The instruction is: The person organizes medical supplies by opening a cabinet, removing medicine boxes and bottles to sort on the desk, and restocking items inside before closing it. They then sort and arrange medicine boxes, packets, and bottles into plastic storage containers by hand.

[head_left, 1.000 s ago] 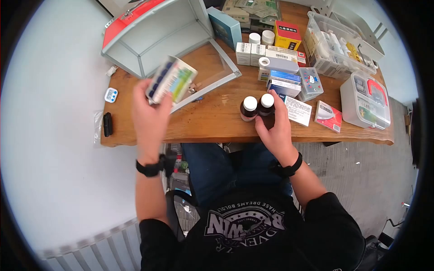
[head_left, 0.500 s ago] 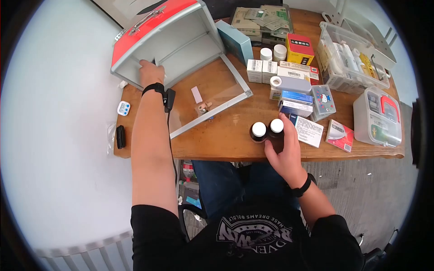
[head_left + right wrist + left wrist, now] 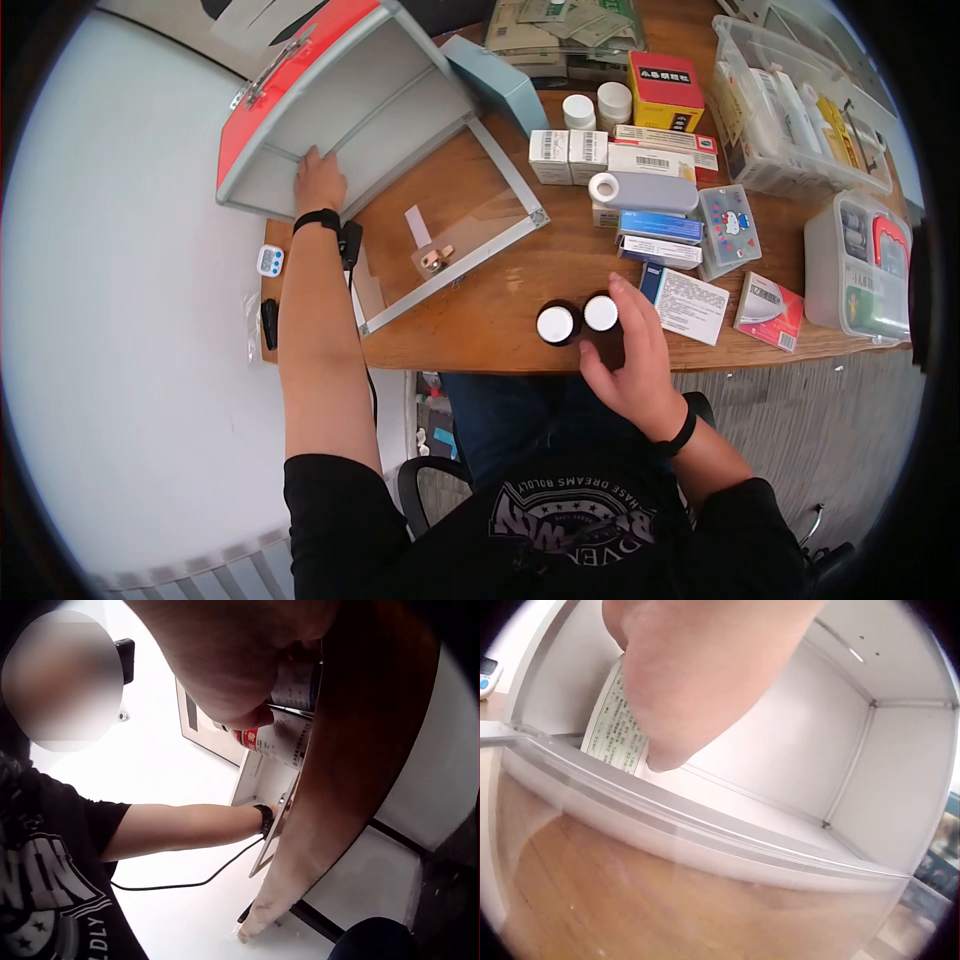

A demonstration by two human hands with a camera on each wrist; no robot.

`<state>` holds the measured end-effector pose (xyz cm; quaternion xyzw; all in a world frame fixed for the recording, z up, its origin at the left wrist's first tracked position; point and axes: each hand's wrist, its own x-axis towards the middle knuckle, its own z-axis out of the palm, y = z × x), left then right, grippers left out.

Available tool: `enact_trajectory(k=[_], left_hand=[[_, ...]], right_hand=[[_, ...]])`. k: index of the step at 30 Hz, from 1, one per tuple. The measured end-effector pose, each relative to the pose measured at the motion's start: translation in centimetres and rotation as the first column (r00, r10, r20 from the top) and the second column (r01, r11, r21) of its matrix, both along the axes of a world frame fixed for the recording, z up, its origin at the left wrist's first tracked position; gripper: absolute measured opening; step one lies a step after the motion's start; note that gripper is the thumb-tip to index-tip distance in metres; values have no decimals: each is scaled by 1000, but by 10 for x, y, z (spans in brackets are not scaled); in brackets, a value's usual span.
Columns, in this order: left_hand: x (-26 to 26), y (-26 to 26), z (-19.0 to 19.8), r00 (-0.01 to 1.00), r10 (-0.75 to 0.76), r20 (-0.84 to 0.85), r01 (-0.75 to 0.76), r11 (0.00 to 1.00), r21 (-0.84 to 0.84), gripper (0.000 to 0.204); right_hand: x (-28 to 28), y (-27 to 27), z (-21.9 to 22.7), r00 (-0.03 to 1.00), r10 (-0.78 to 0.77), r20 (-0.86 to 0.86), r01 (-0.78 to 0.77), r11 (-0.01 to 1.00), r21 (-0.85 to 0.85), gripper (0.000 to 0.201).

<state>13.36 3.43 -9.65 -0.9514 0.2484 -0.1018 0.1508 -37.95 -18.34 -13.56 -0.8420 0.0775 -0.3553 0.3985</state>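
Note:
Inside the tipped red-and-silver case (image 3: 235, 150), my left hand (image 3: 320, 185) is at a printed box. In the left wrist view the box (image 3: 615, 731) stands tilted between the thumb side of the hand (image 3: 697, 675) and the case wall; most fingers are hidden. Two dark bottles with white caps stand side by side near the table's front edge, the left cap (image 3: 555, 324) and right cap (image 3: 601, 313). My right hand (image 3: 640, 370) rests beside the right bottle, thumb and forefinger spread around it. In the right wrist view it overlaps a labelled bottle (image 3: 285, 739).
The case's clear lid (image 3: 485, 225) lies on the table, with small items near it. Medicine boxes (image 3: 660, 227), white bottles (image 3: 578, 112) and a yellow-red box (image 3: 665, 92) stand to the right. Beyond are two plastic containers (image 3: 755, 165) (image 3: 850, 265). A timer (image 3: 270, 261) lies left.
My left hand has carried the box from above the table's left side into the case. The right hand has stayed by the bottles, its grasp looser. The head view has shifted.

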Motion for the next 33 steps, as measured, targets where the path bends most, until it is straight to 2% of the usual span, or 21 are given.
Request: enact_trajectory(k=[3,18,20,21,23,24,25,27,28,29,30,31,33], left_hand=[[8,7,-1,997,-70,30,71,997,-19,51],[18,11,6,986,-168,16,168,986,14,53],[12,7,13,992,-125,-9,125,991,50,54],[5,3,15,990,-139,-19,139,989,40,54],[-9,-4,24,985,-155,77,156,988,-10,53],[-17,-7,28,976,-198,90,207,973,-102,45],[-27,-8,31,975,-203,90,213,971,-113,45],[-54,-6,35,919,-387,79,378,802,-462,39],[-92,-10,44,892,-438,109,428,743,-515,33],[-127,-9,53,882,-461,100,436,716,-545,30],[-157,-4,60,870,-485,93,444,687,-575,28],[-183,4,64,849,-508,144,498,680,-537,26],[-216,33,61,829,-524,193,542,669,-508,24]], right_hand=[[2,0,1,1000,-13,8,13,1000,25,76],[0,-3,0,1000,8,-4,-8,997,70,73],[-1,-2,0,1000,-10,0,10,997,80,75],[-1,-2,0,1000,-12,17,11,996,87,76],[-2,-2,-3,1000,-21,19,20,998,62,81],[-3,-2,-2,999,-21,44,18,997,73,83],[-4,-1,-2,997,-20,70,14,996,86,85],[-8,-3,-3,997,-13,80,6,996,85,87],[-11,-4,-1,995,-4,100,-6,995,102,87],[-14,-6,1,993,6,119,-20,993,116,87],[-17,-7,5,990,-17,143,-6,988,154,79],[-21,-13,12,990,-17,140,-2,990,141,79],[-25,-31,31,995,-12,103,10,1000,17,65]])
